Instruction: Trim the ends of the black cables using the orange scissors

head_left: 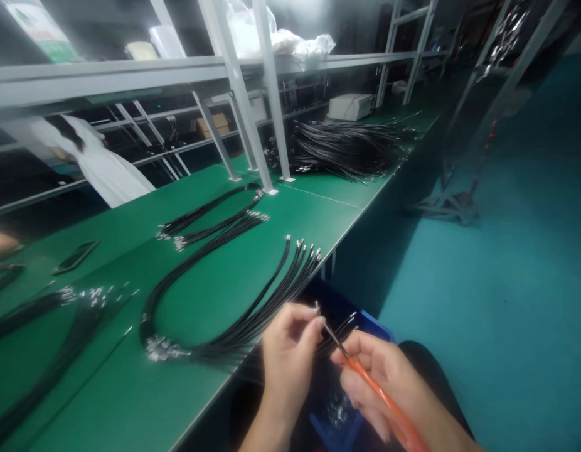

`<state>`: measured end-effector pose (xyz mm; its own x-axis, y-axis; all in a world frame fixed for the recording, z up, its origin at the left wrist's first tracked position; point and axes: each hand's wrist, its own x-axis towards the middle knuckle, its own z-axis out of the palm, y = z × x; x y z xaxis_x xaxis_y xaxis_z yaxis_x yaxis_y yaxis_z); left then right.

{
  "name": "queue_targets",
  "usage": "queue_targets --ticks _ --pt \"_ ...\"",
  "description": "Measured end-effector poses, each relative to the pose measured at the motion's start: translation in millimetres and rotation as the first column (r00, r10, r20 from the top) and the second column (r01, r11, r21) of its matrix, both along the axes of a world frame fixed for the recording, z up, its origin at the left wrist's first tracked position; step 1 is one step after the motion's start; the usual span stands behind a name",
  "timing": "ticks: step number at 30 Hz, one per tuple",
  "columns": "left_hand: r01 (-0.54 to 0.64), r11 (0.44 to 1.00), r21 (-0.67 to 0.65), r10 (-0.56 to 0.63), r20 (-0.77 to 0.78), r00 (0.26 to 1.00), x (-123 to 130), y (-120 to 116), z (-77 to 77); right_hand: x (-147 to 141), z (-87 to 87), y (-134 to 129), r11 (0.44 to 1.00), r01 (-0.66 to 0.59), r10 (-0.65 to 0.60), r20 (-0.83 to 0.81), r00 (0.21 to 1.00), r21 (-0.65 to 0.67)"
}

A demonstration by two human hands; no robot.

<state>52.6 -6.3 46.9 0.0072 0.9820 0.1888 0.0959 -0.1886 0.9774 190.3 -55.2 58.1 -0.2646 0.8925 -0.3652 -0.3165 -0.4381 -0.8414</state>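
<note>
My left hand pinches the small metal end of a black cable between thumb and fingertips, just beyond the bench's front edge. My right hand is wrapped round an orange-handled hand tool with a slender metal nose. The tool's nose reaches to my left fingertips; its exact kind is unclear. On the bench beside my left hand fans a bundle of black cables with silvery metal ends. Some of these cables run toward my hands. Below my hands stands a blue bin, with small shiny pieces inside.
More cable bundles lie on the green bench, with a large pile farther back. A phone-like dark object lies at left. White shelf posts rise from the bench. Another person's hand shows at the left edge.
</note>
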Motion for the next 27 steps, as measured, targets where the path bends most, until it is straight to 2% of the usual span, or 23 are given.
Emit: queue_targets --ticks 2,5,13,17,20,22,24,27 --pt "-0.018 0.999 0.041 0.019 -0.043 0.999 0.5 -1.3 -2.1 -1.4 2.0 1.5 1.000 -0.007 0.007 0.021 1.000 -0.024" --pt "-0.010 0.997 0.079 0.017 -0.087 0.996 1.4 -3.4 -4.2 -5.2 2.1 6.0 0.998 0.051 -0.046 0.118 0.992 -0.040" --pt "-0.002 0.995 0.095 0.016 -0.145 0.989 5.1 -3.7 -6.2 -8.3 1.6 10.1 0.994 0.096 -0.082 0.204 0.976 -0.056" --pt "0.000 0.994 0.106 0.020 -0.186 0.982 5.5 -4.0 -4.5 -6.3 2.2 8.2 0.996 0.073 -0.057 0.253 0.966 -0.056" --pt "-0.012 0.992 0.128 0.040 -0.217 0.975 5.3 -3.1 -2.6 -3.2 -1.8 4.2 0.999 0.048 -0.044 0.266 0.963 -0.009" --pt "-0.022 0.987 0.159 0.062 -0.249 0.967 5.3 -2.7 -1.5 -1.3 -4.0 1.3 0.993 0.086 -0.105 0.291 0.951 0.077" --pt "-0.025 0.979 0.204 0.084 -0.286 0.955 5.8 -3.0 -0.8 -0.7 -4.2 0.5 0.962 0.198 -0.249 0.316 0.916 0.187" --pt "-0.009 0.964 0.267 0.102 -0.336 0.936 7.3 -4.8 -1.1 -3.8 -1.6 5.9 0.857 0.382 -0.488 0.305 0.818 0.347"
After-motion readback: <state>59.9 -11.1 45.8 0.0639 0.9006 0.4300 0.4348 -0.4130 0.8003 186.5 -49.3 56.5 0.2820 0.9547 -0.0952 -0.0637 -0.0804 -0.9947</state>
